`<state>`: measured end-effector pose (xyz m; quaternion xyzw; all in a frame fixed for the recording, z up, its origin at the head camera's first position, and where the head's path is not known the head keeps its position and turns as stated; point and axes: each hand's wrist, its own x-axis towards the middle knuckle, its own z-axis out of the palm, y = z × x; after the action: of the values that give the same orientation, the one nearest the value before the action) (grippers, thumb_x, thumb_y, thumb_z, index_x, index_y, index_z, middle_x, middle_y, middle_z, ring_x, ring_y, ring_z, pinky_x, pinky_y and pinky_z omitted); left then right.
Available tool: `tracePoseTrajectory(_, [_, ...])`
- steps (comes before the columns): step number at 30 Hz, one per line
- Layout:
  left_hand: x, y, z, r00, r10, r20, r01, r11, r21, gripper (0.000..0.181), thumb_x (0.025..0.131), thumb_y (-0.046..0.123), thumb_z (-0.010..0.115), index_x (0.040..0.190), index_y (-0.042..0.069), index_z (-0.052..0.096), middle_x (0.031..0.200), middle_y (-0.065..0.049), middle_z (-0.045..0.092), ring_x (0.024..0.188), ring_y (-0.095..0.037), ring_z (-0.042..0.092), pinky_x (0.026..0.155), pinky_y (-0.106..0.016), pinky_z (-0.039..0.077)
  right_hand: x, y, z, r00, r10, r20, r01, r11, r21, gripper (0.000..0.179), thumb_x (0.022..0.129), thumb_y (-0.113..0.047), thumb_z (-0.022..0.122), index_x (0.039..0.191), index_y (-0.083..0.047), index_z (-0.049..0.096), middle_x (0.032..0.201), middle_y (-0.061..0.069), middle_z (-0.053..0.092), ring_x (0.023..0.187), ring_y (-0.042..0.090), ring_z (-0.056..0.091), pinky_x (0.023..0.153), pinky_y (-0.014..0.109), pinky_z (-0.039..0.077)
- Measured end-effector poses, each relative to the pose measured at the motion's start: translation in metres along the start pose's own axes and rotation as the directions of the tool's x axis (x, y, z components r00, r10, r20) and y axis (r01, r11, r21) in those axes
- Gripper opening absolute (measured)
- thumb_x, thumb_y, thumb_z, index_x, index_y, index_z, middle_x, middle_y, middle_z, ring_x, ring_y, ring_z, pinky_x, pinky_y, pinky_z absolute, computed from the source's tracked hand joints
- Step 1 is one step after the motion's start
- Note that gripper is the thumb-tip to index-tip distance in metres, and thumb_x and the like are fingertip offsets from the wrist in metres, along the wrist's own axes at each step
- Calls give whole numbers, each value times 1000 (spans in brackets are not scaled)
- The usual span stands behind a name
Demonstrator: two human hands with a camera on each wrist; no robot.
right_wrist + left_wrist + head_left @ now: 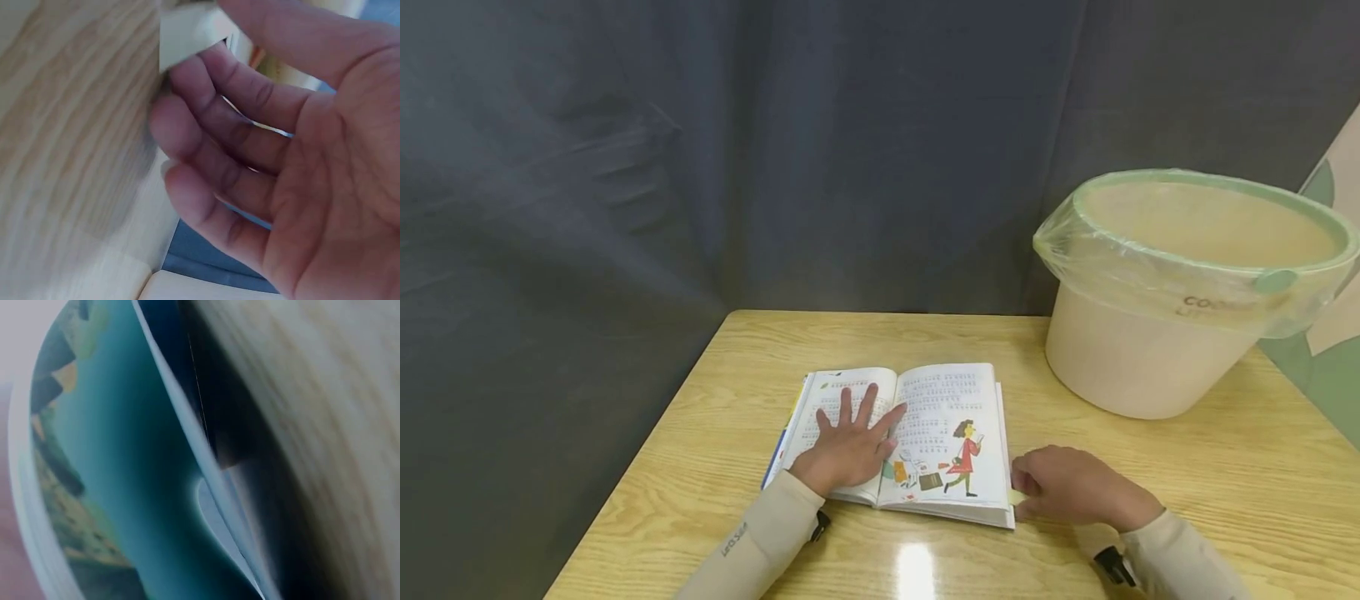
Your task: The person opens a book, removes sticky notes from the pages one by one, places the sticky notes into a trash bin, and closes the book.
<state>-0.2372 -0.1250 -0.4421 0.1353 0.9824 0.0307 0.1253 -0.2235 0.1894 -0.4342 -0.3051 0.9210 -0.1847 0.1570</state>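
Note:
An open book (936,417) lies on the table, with printed text on both pages and a drawing of a walking figure in red on the right page. My left hand (850,446) rests on the left page with its fingers spread. Beside the book's lower right edge, my right hand (1067,483) pinches a small pale yellow paper slip (187,37) between thumb and fingers. Part of that slip shows at the page edge in the head view; how far it reaches into the book is hidden. The left wrist view shows blurred teal page surfaces (119,444) close up.
A large cream bin (1135,358) with a green rim and a clear plastic liner stands at the table's back right. The wooden table (715,433) ends at a left edge. Behind it hangs a dark grey curtain (887,167).

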Motion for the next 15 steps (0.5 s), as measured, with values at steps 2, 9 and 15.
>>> tracePoseTrajectory(2, [0,1,0,1000,2,-5,-2,1000,-6,53,107,46,30,158,43,16,170,-9,-4,152,-50,0,109,-79,16,-1,2,-1,1000,-13,21,12,999,38,29,83,-38,77,75,-24,54,64,-14,41,59,2,38,54,21,31])
tracePoseTrajectory(9, [0,3,-1,999,21,-40,-21,1000,-6,52,107,44,32,157,41,22,170,-10,-1,151,-51,0,108,-80,17,0,3,-4,998,-54,35,49,988,144,25,97,-37,62,77,-25,54,64,-15,39,57,-1,37,53,20,32])
tracePoseTrajectory(15, [-1,4,-1,996,41,-81,-42,999,0,50,106,43,38,155,40,30,169,-9,4,151,-51,1,107,-80,19,2,2,-5,997,-51,52,39,977,209,18,98,-28,61,81,-23,57,68,-13,44,60,1,40,56,21,34])
